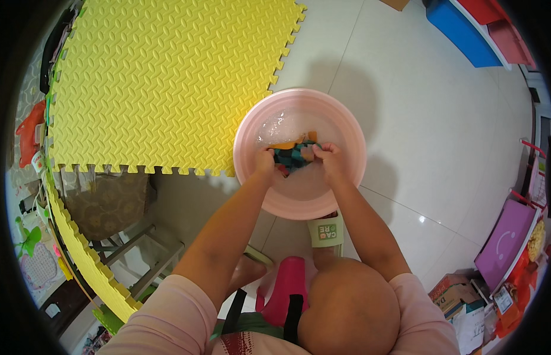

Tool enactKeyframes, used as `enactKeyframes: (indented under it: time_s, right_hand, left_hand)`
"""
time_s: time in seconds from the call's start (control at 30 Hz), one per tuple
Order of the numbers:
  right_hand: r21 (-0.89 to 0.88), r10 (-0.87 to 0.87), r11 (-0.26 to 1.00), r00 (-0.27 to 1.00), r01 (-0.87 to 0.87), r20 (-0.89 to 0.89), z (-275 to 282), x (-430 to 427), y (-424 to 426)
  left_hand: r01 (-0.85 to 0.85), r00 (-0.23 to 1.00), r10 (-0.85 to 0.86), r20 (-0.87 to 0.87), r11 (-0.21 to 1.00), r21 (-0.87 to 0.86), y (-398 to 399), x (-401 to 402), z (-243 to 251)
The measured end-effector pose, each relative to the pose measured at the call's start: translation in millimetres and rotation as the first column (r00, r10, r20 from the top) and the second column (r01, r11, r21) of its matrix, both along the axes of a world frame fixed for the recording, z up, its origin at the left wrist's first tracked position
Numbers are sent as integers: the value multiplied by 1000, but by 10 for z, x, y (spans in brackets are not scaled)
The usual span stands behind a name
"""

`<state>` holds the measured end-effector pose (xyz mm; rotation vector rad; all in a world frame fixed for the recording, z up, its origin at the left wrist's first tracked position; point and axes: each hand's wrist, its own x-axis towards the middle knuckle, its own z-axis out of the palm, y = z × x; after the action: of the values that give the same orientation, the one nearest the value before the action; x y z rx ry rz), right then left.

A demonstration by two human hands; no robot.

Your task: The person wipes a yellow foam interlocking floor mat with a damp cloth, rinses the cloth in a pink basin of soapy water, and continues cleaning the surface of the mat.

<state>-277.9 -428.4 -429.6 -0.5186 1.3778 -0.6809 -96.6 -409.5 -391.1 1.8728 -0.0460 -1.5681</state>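
Note:
A round pink plastic basin (246,177) stands on the floor in front of me, holding cloudy, soapy water (302,188) with foam along its far side. Both my hands are inside its rim. Between them a wet checked cloth (289,156), dark green and black with orange parts, lies partly in the water. My left hand (265,163) grips its left end. At the right end, my right hand (327,159) pinches the fabric between thumb and fingers. A small red patch (283,170) shows near the left hand; what it belongs to is unclear.
A yellow foam mat (168,80) reaches the basin's left side. My slippered foot (326,230) is close to the near rim, and a pink plastic seat (286,284) shows between my legs. Tiled floor (426,124) extends right, towards a purple bin (506,244) and a blue bin (462,31).

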Motion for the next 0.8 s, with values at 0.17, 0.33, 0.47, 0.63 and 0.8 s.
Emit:
enactKeyframes:
  time_s: [0.17,0.33,0.47,0.63,0.8]
  right_hand:
    - [-220,13,971,940,-94,-341,-331,-173,61]
    - [-275,392,753,743,-598,-542,381,-131,-7]
    - [-25,644,663,587,-748,-491,665,-108,-213]
    - [-89,515,797,749,-598,-416,625,-122,-335]
    - [-265,130,740,517,-619,-846,302,-156,-146]
  left_hand:
    - [275,874,-214,437,958,-81,-40,-223,-4]
    - [738,595,-483,643,644,-200,193,-13,-48]
    - [953,126,-696,707,283,109,82,217,-36]
    - [646,759,-649,-51,761,-64,-193,552,-56]
    - [754,552,-522,650,645,-123,-31,156,41]
